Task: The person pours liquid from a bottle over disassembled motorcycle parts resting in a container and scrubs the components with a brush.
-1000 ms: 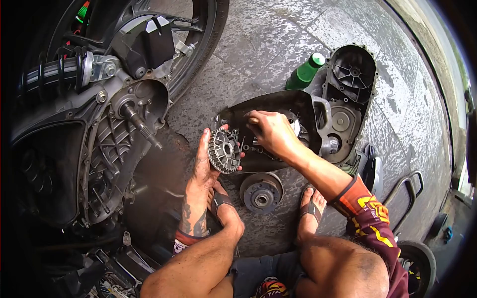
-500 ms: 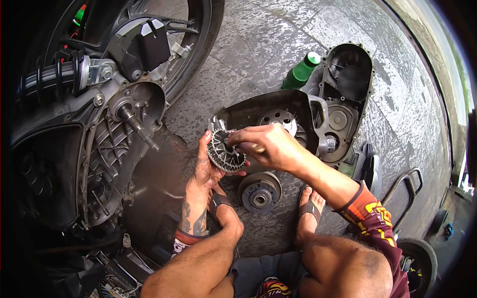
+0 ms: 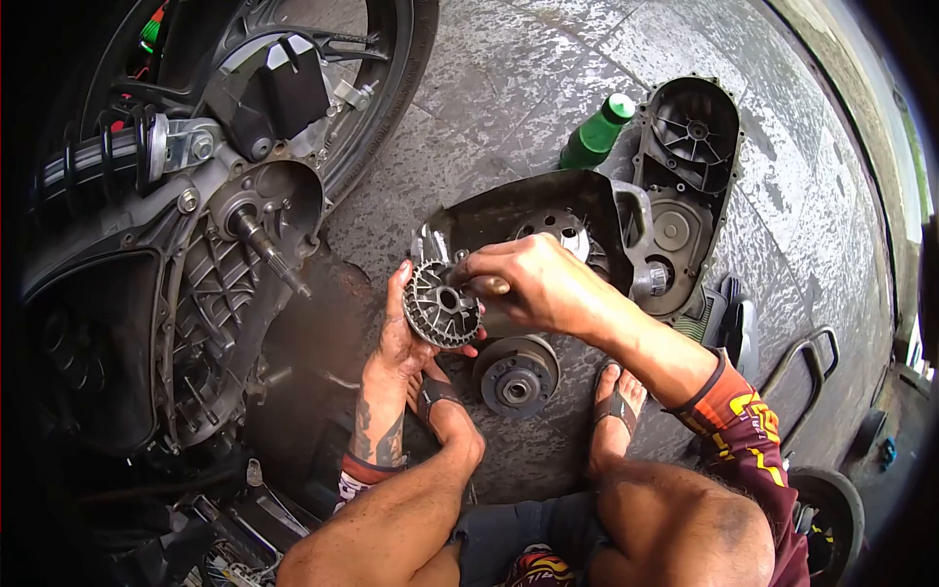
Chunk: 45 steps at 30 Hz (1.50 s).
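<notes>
My left hand (image 3: 399, 328) holds a round, ribbed metal part (image 3: 442, 305) with a toothed rim and a hole in its centre. At its right edge are the closed fingers of my right hand (image 3: 518, 279); what they pinch, if anything, is hidden. Behind my right hand lies a dark curved cover (image 3: 489, 210) with a perforated metal disc (image 3: 556, 227) in it. Below the hands, a round pulley-like part (image 3: 516, 382) rests on the floor between my feet.
An engine case with a splined shaft (image 3: 269, 251) and a wheel (image 3: 401, 108) stand at left. A green bottle (image 3: 594, 137) and a metal casing (image 3: 685, 205) are behind the cover. A bent metal bar (image 3: 812, 382) lies at right.
My right hand has moved left from over the dark cover to the ribbed part, then shifted slightly to its right edge. My left hand still holds the part.
</notes>
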Each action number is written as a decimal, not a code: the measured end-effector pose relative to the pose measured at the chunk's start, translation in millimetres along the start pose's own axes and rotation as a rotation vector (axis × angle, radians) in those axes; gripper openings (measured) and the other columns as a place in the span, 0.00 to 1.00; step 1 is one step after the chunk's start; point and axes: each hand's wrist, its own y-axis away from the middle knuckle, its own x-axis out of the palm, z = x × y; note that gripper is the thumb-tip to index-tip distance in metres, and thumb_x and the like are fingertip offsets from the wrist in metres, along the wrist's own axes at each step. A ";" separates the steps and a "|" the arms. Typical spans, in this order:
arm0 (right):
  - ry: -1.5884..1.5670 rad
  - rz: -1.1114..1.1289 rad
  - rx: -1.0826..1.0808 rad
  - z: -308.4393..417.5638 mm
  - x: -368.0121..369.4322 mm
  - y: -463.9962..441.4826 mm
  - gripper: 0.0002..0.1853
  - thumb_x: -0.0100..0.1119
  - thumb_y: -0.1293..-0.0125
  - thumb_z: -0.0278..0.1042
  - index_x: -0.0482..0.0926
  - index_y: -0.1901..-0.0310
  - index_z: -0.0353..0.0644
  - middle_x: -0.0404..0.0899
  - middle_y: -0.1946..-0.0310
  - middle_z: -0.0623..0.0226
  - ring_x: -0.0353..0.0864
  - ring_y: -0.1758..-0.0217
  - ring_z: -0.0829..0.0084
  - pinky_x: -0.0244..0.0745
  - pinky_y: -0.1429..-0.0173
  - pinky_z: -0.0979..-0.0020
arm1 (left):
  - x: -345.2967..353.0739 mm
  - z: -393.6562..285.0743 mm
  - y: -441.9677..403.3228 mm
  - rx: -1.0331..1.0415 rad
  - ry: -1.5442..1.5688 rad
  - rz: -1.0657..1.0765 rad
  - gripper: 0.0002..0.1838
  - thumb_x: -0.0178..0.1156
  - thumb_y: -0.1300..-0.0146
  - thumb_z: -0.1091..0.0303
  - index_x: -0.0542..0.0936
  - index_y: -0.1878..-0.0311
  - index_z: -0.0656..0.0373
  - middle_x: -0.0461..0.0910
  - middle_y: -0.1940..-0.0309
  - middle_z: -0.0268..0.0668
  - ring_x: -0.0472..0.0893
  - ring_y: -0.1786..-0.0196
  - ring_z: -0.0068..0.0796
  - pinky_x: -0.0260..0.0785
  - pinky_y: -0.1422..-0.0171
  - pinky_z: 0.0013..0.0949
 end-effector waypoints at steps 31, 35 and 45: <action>-0.174 -0.213 0.033 1.6 -13.7 8.2 0.10 0.65 0.40 0.24 0.83 0.56 0.37 0.85 0.65 0.52 0.86 0.60 0.51 0.81 0.57 0.62 | 0.3 0.6 -9.5 0.136 0.053 0.091 0.39 0.42 0.28 0.35 0.64 0.29 0.59 0.76 0.42 0.58 0.81 0.48 0.65 0.84 0.59 0.59; -0.039 -0.207 0.035 -17.3 10.5 2.4 0.12 0.65 0.44 0.23 0.80 0.57 0.37 0.83 0.66 0.52 0.83 0.59 0.48 0.80 0.56 0.59 | 9.9 4.4 -12.4 0.069 -0.013 -0.006 0.42 0.39 0.30 0.29 0.67 0.33 0.59 0.81 0.51 0.54 0.86 0.63 0.58 0.85 0.77 0.43; 0.072 -0.263 0.131 -20.7 4.8 -4.5 0.09 0.66 0.40 0.32 0.79 0.62 0.37 0.82 0.67 0.54 0.83 0.62 0.47 0.78 0.59 0.56 | 13.5 2.8 -15.4 -0.004 -0.117 -0.109 0.51 0.42 0.40 0.19 0.69 0.33 0.58 0.84 0.53 0.48 0.86 0.60 0.59 0.84 0.71 0.53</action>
